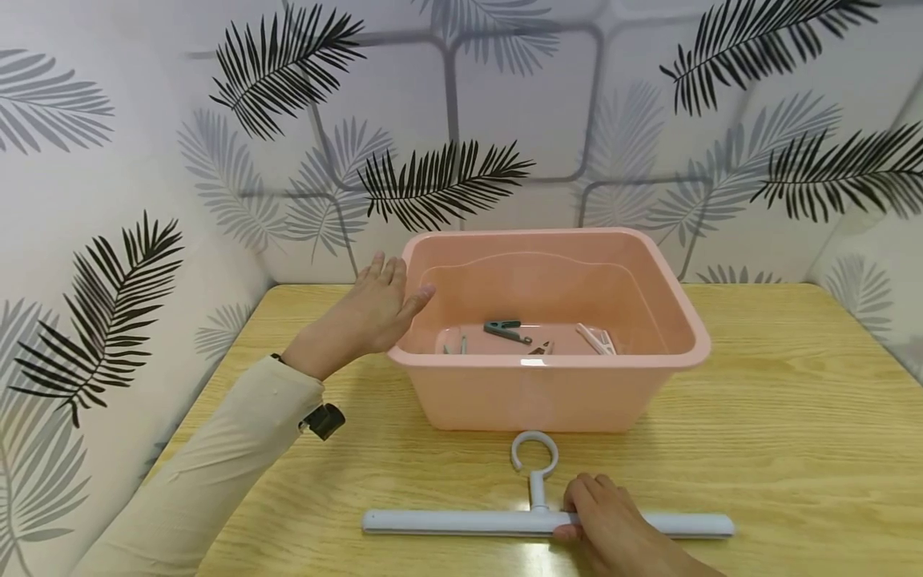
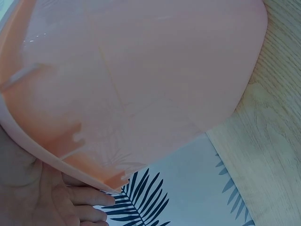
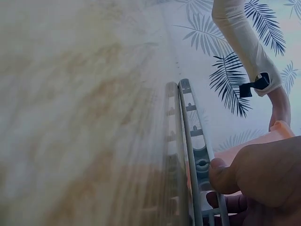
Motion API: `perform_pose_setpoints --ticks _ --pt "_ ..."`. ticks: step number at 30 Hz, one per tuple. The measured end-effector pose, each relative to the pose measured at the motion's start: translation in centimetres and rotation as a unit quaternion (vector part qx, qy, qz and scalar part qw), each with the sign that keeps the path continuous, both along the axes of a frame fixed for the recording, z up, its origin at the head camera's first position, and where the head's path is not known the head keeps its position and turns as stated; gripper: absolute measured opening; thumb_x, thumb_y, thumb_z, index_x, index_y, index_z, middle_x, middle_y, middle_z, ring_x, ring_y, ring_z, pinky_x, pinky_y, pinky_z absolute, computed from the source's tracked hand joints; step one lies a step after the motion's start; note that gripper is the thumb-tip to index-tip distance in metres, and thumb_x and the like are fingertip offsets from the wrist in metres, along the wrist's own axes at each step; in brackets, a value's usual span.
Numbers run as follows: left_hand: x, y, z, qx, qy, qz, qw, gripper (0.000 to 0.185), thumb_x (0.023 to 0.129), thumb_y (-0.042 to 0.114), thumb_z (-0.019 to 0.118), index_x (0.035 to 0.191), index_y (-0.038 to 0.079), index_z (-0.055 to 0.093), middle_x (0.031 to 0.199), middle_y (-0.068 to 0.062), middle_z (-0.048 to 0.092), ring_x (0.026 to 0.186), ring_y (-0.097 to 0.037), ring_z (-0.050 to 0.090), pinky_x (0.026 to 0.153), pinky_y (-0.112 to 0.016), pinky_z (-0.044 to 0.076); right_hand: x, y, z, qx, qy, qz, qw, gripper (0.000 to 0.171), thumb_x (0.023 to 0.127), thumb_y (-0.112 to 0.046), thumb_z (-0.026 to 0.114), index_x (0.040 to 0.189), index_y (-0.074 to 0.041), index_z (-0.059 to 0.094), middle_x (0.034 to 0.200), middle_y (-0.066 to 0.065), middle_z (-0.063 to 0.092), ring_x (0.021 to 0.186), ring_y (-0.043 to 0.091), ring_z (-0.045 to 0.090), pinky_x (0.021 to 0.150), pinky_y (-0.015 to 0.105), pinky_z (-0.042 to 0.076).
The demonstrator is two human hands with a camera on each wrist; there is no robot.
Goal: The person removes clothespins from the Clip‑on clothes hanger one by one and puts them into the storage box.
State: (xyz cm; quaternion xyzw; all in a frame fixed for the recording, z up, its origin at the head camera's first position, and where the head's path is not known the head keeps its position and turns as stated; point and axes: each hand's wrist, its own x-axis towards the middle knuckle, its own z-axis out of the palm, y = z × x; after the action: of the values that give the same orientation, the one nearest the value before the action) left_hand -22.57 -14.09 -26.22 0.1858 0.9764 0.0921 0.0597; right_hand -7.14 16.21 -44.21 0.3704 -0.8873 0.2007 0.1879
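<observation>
A pink plastic basin [image 1: 534, 398] stands on the table with several clothespins on its floor, a dark grey-green one [image 1: 507, 331] and a pale pink one [image 1: 596, 339] among them. My left hand [image 1: 375, 308] rests on the basin's left rim, fingers straight and thumb over the inner side; the left wrist view shows the palm against the rim [image 2: 51, 160]. In front of the basin lies a light blue-grey clothes hanger [image 1: 461, 522], its round hook [image 1: 554, 457] pointing toward the basin. My right hand [image 1: 613, 525] pinches its bar right of the hook, thumb on the near side.
The wood-patterned table [image 1: 808, 417] extends on both sides of the basin. A wall [image 1: 505, 96] with a leaf pattern rises behind it and on the left. A dark wrist strap device [image 1: 324, 421] juts from the left sleeve.
</observation>
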Motion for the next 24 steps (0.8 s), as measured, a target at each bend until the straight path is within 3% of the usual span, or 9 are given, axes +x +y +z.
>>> perform_pose_setpoints --ticks 5,9,13,17,24 --pt "0.0 0.0 0.0 0.000 0.002 -0.002 1.0000 0.077 0.104 0.049 0.018 0.148 -0.013 0.005 0.155 -0.030 0.005 0.144 -0.041 -0.008 0.116 -0.049 0.002 0.0 0.0 -0.1 0.004 -0.014 0.005 1.000 0.036 0.094 -0.049 0.044 0.087 -0.013 0.050 0.080 -0.009 0.043 0.069 0.007 0.040 0.055 0.021 0.030" --pt "-0.1 0.0 0.0 -0.003 0.009 -0.004 0.9999 0.075 0.104 0.048 0.017 0.148 -0.012 0.006 0.155 -0.031 0.005 0.144 -0.043 -0.006 0.116 -0.050 0.004 0.1 0.3 0.7 0.015 -0.036 0.009 0.999 0.025 0.095 -0.041 0.054 0.092 -0.016 0.053 0.085 -0.011 0.047 0.075 0.007 0.042 0.059 0.022 0.032" --pt "-0.1 -0.2 0.0 -0.008 0.028 -0.002 0.9996 0.071 0.105 0.045 0.018 0.148 -0.011 0.011 0.155 -0.029 0.008 0.144 -0.045 -0.002 0.115 -0.054 0.006 -0.4 1.5 2.0 0.014 -0.003 0.013 1.000 0.016 0.097 -0.034 0.055 0.092 -0.019 0.055 0.088 -0.012 0.049 0.078 0.007 0.046 0.062 0.026 0.037" --pt "0.0 -0.6 0.0 -0.007 0.047 0.002 0.9989 0.067 0.106 0.042 0.019 0.149 -0.009 0.015 0.156 -0.027 0.013 0.143 -0.046 0.003 0.113 -0.060 0.008 -1.4 3.5 3.5 -0.004 0.049 -0.002 0.999 0.020 0.099 -0.034 0.051 0.089 -0.018 0.058 0.086 -0.013 0.051 0.075 0.006 0.047 0.061 0.027 0.041" --pt "0.0 -1.9 0.2 0.017 0.062 0.023 0.9977 0.063 0.105 0.041 0.021 0.151 -0.002 0.021 0.156 -0.024 0.017 0.143 -0.046 0.005 0.108 -0.069 0.009 -2.4 7.4 6.8 0.029 0.045 -0.046 0.998 0.006 0.096 -0.020 0.059 0.091 -0.016 0.059 0.088 -0.013 0.054 0.074 0.006 0.050 0.061 0.028 0.046"
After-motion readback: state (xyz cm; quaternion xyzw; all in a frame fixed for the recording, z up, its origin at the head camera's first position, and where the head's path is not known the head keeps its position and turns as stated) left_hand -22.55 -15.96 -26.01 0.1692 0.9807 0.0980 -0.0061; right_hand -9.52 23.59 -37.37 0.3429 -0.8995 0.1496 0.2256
